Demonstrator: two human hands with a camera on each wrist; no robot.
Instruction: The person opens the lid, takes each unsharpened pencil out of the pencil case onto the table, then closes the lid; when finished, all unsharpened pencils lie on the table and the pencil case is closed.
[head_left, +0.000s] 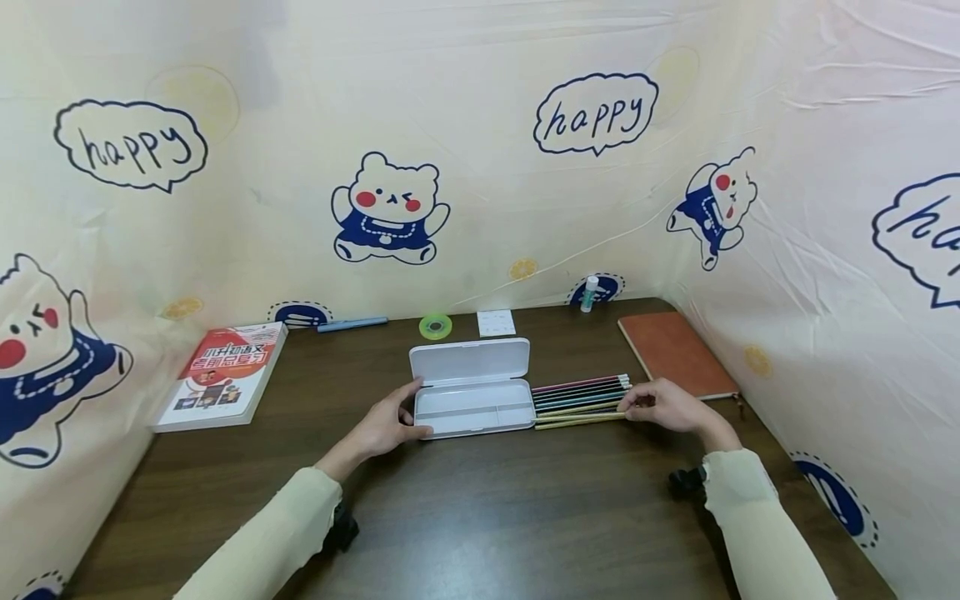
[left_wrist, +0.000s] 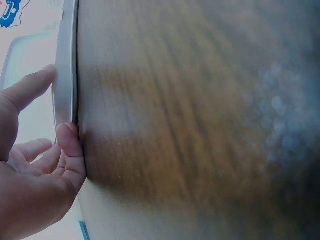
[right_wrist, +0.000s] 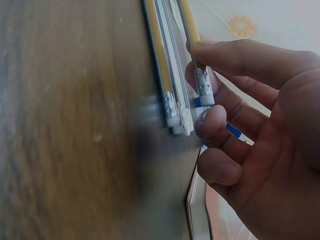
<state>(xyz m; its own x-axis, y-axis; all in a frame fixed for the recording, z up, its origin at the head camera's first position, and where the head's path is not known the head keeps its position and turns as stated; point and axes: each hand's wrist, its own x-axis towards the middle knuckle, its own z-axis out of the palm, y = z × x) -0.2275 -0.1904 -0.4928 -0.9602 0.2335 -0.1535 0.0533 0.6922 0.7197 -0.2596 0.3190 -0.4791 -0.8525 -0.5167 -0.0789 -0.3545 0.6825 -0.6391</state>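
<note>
A white pencil case (head_left: 465, 410) lies with its lid (head_left: 469, 360) raised at the back and its divided inside facing up. At its left end, my left hand (head_left: 386, 425) grips the case, thumb along the front wall and fingers behind. Its wall (left_wrist: 64, 65) shows close to the thumb in the left wrist view. My right hand (head_left: 663, 406) pinches a yellow pencil (right_wrist: 190, 25) near its eraser end, between thumb and forefinger. Beside the case's right end lies a row of several pencils (head_left: 581, 390), their erasers to the right.
A brown notebook (head_left: 675, 354) lies right of the pencils. Along the back are a blue pen (head_left: 352, 324), green tape roll (head_left: 435, 327), white notepad (head_left: 496, 323) and glue stick (head_left: 589, 294). A red-and-white book (head_left: 225, 375) lies at the left. Printed cloth walls (head_left: 480, 150) surround the table.
</note>
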